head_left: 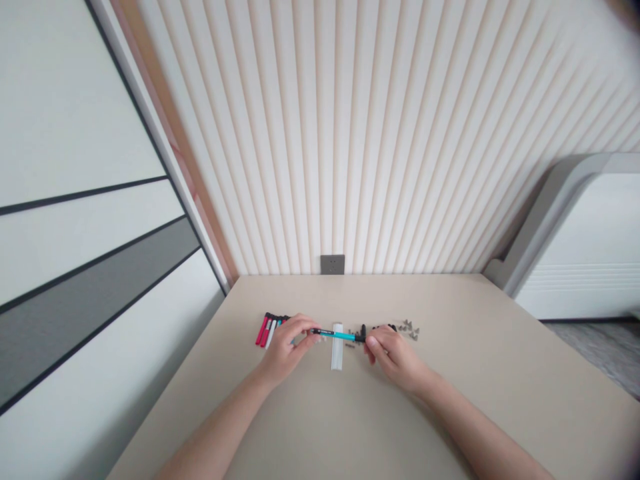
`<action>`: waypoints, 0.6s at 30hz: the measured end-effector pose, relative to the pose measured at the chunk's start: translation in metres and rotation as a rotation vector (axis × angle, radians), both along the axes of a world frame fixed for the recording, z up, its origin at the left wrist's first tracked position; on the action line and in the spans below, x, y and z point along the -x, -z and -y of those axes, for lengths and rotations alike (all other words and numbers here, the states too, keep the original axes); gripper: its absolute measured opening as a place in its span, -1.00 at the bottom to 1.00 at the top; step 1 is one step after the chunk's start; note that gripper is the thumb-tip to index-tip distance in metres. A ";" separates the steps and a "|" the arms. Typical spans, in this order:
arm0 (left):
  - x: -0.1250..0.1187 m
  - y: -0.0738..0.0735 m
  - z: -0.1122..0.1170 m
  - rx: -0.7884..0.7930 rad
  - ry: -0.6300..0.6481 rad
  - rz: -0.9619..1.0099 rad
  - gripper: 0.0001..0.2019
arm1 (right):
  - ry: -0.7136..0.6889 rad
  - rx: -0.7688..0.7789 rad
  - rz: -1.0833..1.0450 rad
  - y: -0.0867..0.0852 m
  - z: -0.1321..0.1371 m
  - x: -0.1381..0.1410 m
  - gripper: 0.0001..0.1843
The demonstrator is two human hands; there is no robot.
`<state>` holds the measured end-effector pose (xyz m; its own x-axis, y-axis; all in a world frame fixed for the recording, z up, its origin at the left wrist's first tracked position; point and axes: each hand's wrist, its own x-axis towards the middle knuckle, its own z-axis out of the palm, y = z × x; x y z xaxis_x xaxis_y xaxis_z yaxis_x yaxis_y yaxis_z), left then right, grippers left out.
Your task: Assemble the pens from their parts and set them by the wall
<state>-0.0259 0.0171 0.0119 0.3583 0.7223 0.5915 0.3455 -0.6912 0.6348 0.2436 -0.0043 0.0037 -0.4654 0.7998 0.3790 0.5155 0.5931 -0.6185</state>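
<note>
Between my two hands a pen (344, 336) with a teal barrel and black ends is held nearly level above the table. My left hand (284, 348) pinches its left end between thumb and fingers. At the other end, my right hand (395, 355) is closed on the black part. Below the pen lies a bundle of thin white sticks (337, 359), which look like pen refills. Red and white pen barrels (263, 331) with dark ends lie in a row beside my left hand, partly hidden by it. Small black parts (363, 329) lie near my right hand.
Several small grey pointed pieces (409, 327) are scattered right of my right hand. The beige table (320, 427) meets a ribbed wall (310, 133) with a dark socket (333, 265). A panelled cabinet (90, 280) stands left, a pale headboard-like piece (580, 247) right.
</note>
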 end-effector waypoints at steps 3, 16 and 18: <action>0.001 0.001 0.000 0.005 -0.028 -0.031 -0.89 | 0.025 -0.001 0.005 0.000 0.000 0.000 -0.46; 0.007 0.010 -0.004 -0.164 -0.005 -0.183 -0.84 | 0.098 -0.070 -0.037 -0.001 -0.002 -0.003 -0.74; 0.009 0.011 -0.004 -0.224 -0.009 -0.226 -0.82 | 0.102 -0.076 -0.042 0.000 -0.002 -0.002 -0.74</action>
